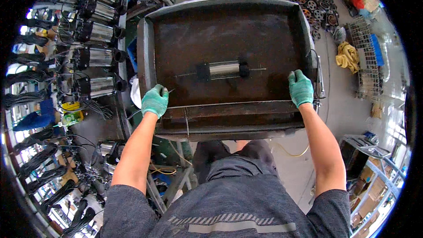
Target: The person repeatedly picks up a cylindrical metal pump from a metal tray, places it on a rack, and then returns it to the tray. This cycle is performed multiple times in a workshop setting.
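Note:
A dark rectangular metal tank [150,57] with raised walls lies in front of me. Near its middle is a shiny silver cylinder [224,70] with black end pieces and a thin rod sticking out of each end. My left hand [155,100], in a green knit glove, is at the tank's near left side, its fingers closed. A short thin tip shows beside them, but what they grip is hidden. My right hand [301,89], gloved alike, is at the right side with curled fingers; anything within them is hidden. Both hands are apart from the cylinder.
On the left, a rack holds several similar silver cylinders [100,57] and bundled black cables [26,77]. Dark round wheel-like parts [313,6] lie on the floor at the far right. A wire basket [368,57] and yellow cloth [347,57] are to the right.

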{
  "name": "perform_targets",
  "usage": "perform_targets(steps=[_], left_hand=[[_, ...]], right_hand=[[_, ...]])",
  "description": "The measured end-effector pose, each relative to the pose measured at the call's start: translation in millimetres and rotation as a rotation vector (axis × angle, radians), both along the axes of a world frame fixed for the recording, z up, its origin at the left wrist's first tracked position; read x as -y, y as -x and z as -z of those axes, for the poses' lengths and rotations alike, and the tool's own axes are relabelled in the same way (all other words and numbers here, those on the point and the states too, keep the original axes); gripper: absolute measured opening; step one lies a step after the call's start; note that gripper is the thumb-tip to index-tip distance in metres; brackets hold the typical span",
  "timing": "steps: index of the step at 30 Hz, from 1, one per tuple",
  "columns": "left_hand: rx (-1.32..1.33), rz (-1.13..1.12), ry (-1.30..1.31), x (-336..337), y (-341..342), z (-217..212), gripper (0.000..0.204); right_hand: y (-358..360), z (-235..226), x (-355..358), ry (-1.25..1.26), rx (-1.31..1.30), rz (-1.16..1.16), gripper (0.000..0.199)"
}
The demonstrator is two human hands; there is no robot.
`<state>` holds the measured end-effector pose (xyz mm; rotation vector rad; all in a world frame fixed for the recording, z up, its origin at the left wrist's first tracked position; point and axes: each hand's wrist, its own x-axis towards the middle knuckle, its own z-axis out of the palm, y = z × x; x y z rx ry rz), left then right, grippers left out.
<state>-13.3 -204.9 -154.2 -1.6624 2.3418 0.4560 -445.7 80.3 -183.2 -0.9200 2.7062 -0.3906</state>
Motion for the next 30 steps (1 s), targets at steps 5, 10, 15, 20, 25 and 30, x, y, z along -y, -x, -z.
perform_targets(steps=[5, 10, 15, 20, 25, 30], left_hand=[[-0.137, 0.175, 0.268, -2, -6, 19, 0.028], [-0.435, 0.503, 0.198, -26, 75, 13, 0.027], [-0.4, 0.223, -0.312, -68, 202, 29, 0.028], [-0.452, -0.242, -0.738, -78, 266, 66, 0.021], [-0.564, -0.651, -0.959, -73, 281, 77, 0.021], [-0.526, -0.516, -0.796, -82, 270, 57, 0.021]], right_hand=[[-3, 1, 0, 0.047, 0.01, 0.039, 0.034], [0, 0, -2, 0.069, 0.038, 0.032, 0.03], [0, -9, -4, 0.083, 0.076, 0.045, 0.029], [0, -2, -7, 0.162, 0.048, 0.044, 0.027], [0, 1, -11, 0.25, 0.003, 0.064, 0.025], [0, 4, -11, 0.273, -0.01, 0.069, 0.024]])
